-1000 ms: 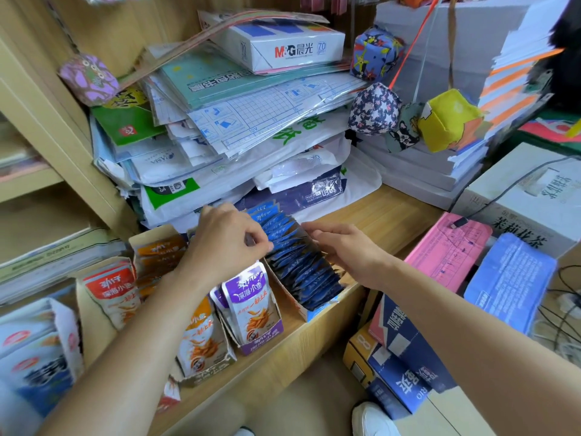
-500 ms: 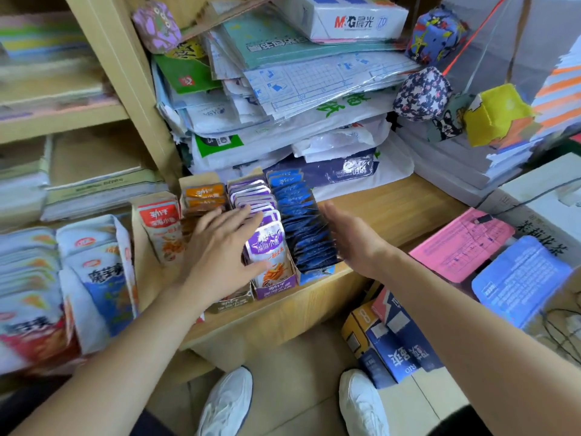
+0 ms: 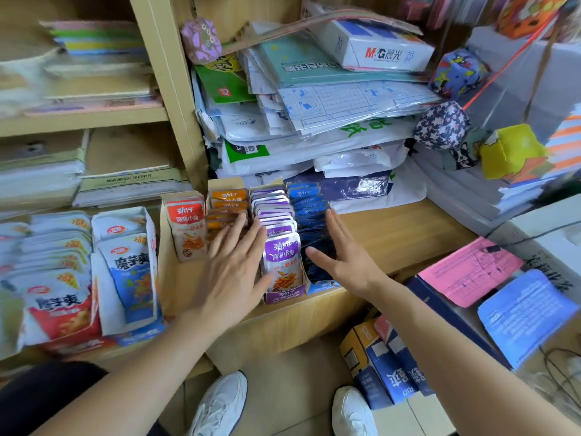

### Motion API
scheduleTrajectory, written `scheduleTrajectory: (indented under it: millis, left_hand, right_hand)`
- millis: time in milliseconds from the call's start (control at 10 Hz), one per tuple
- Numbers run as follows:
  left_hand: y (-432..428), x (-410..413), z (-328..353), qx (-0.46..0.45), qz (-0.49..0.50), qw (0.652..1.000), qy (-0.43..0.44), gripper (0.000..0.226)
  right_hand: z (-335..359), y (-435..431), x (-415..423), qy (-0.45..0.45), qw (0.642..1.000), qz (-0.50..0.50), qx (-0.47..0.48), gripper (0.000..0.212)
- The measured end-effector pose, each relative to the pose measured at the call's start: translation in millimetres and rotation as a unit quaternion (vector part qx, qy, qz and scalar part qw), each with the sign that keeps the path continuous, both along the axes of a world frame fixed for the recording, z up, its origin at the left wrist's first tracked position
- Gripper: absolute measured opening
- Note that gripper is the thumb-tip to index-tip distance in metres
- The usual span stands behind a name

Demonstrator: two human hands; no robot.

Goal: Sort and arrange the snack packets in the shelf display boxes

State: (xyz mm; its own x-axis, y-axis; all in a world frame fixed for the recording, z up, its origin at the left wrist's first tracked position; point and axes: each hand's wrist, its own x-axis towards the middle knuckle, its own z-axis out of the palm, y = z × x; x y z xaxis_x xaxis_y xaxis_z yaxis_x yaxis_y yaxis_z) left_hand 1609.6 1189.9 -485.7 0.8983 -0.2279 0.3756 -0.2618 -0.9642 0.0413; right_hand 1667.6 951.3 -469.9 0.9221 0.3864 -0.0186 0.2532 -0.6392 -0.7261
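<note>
Fingers [image 3: 239, 230] of the left hand [image 3: 232, 272] are held straight and spread over the orange packets [image 3: 228, 199], beside the purple packets [image 3: 279, 247]. The right hand [image 3: 342, 258] is laid flat against the blue packets [image 3: 309, 209], nothing grasped. All rows are stood in boxes [image 3: 284, 295] on the shelf [image 3: 393, 234].

Red packets [image 3: 185, 228], orange packets [image 3: 228, 199], purple packets [image 3: 281, 256], blue packets [image 3: 306, 199]; pouch [image 3: 440, 125] possibly star-patterned.

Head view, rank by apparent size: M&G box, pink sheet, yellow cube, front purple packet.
1. M&G box and pink sheet: look alike, cannot rank.
2. yellow cube.
3. front purple packet, smallest.
</note>
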Motion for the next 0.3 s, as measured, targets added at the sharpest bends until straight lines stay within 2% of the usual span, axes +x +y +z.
scheduleTrajectory:
  millis: [100, 200, 300]
  left_hand:
    - [-6.3, 4.6, -6.9, -0.007, 0.005, 1.000, 0.004, 0.082]
    - [-5.7, 2.6, -1.1, -0.024, -0.002, 1.000, -0.001, 0.081]
    - [-3.6, -3.7, -2.7, -0.061, -0.014, 0.998, -0.026, 0.079]
  right_hand:
    - [-1.6, 3.4, 2.1, -0.020, 0.999, 0.007, -0.029, 0.094]
    - [2.1, -2.7, 6.3, -0.068, 0.994, -0.003, -0.088, 0.088]
    - [3.2, 5.1, 2.4, -0.192, 0.963, 0.002, -0.188, 0.085]
